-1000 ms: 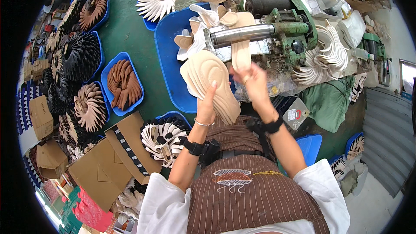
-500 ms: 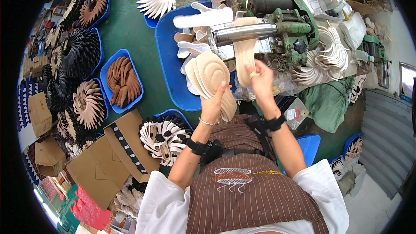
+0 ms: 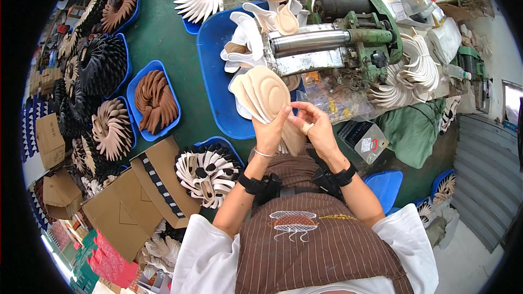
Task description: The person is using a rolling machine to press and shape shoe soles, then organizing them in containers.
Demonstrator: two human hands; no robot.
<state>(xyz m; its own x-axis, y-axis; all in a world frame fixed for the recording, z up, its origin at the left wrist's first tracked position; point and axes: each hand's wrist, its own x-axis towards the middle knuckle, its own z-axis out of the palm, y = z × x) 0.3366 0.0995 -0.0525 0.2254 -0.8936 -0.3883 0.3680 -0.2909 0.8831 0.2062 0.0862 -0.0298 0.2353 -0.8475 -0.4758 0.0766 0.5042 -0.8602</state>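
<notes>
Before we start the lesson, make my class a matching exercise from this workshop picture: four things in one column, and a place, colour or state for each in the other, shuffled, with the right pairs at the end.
Things:
1. Beige insoles
2. Roller
3. Large bin
4. Apron

Places, colours or states:
A. Brown with thin pale stripes
B. Fanned out in the left hand
C. Shiny silver, on the green machine
D. Blue, to the left of the machine

Right pairs: 1-B, 2-C, 3-D, 4-A
</notes>
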